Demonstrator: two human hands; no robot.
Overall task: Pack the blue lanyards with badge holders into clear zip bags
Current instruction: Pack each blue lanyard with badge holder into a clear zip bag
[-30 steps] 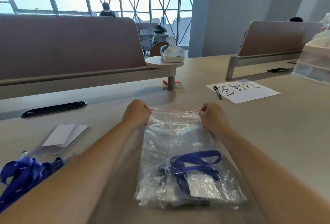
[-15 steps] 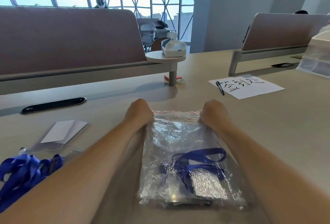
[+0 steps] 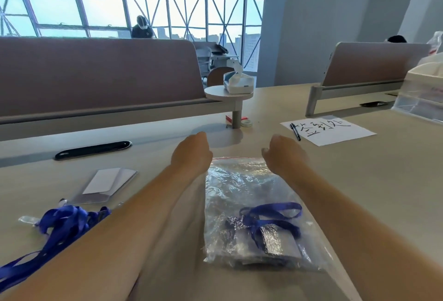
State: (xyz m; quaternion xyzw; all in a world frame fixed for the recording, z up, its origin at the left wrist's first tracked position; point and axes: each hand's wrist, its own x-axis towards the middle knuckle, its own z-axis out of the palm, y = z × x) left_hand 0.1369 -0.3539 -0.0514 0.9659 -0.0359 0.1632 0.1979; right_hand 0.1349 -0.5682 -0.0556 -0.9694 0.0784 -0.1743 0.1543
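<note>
Both hands sit at the far end of the clear zip bag [image 3: 239,185], the left hand [image 3: 191,154] by its left corner and the right hand [image 3: 282,154] by its right corner. Both are curled with their backs to the camera, and I cannot tell whether the hidden fingers pinch the bag or hold nothing. At the far left of the bench [image 3: 359,192] lies a heap of loose blue lanyards [image 3: 62,221]. Just beyond it is a clear badge holder [image 3: 107,180] with a white card inside, and farther back a black cable slot [image 3: 93,150]. Between the forearms the zip bag lies flat, its red-lined zip edge running from hand to hand. A blue lanyard [image 3: 271,214] with its badge holder [image 3: 275,240] is inside, toward the near end. Right of the hands, a black pen [image 3: 294,131] lies on the left edge of a handwritten paper sheet [image 3: 328,129], and a clear plastic box [image 3: 419,101] stands at the far right.
</note>
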